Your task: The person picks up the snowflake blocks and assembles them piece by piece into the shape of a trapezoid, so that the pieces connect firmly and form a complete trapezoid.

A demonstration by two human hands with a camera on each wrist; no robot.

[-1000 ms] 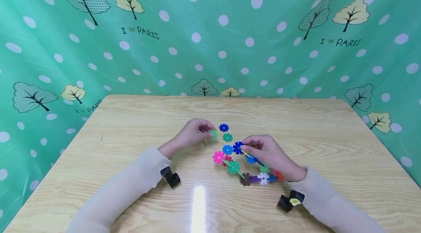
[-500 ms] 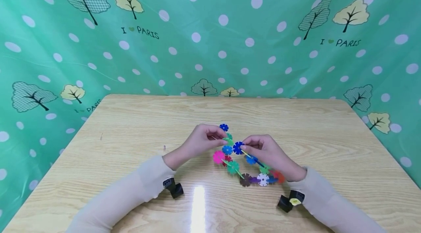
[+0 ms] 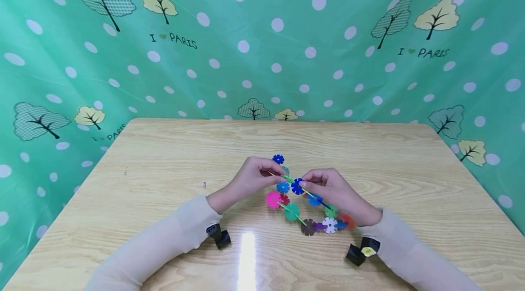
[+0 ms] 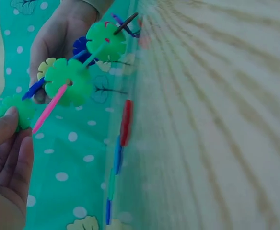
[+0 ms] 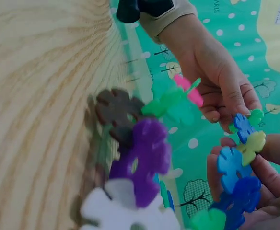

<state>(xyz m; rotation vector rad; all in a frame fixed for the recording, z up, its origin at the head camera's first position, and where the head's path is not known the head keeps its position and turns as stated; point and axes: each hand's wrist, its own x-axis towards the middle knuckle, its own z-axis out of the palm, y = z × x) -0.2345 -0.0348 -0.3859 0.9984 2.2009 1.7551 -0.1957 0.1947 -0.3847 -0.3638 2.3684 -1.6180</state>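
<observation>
My left hand (image 3: pixel 259 178) pinches a light green notched disc (image 4: pixel 16 112) between thumb and fingers. Its edge meets a dark blue disc (image 3: pixel 297 186) at the end of a linked chain of notched plastic discs; the left wrist view cannot tell how deep the slots sit. My right hand (image 3: pixel 333 193) grips the chain by that end, around a yellow disc (image 5: pixel 253 147) and the blue one. From there the chain curves over the table through a white disc (image 3: pixel 330 225), a purple disc (image 5: pixel 149 158) and a brown disc (image 3: pixel 309 227) to a pink disc (image 3: pixel 273 200) at its other end.
Loose discs lie flat in a row behind the chain: dark blue (image 3: pixel 278 158), teal (image 3: pixel 285 170), light blue (image 3: pixel 283 187) and red (image 4: pixel 126 123). The wooden table (image 3: pixel 164 154) backs onto a green dotted curtain (image 3: pixel 262 54). A tiny object (image 3: pixel 204 184) lies left of the hands.
My left hand has moved right and slightly down, bringing the green disc against the dark blue disc. The chain's pink and brown side has shifted slightly; the right hand stays in place.
</observation>
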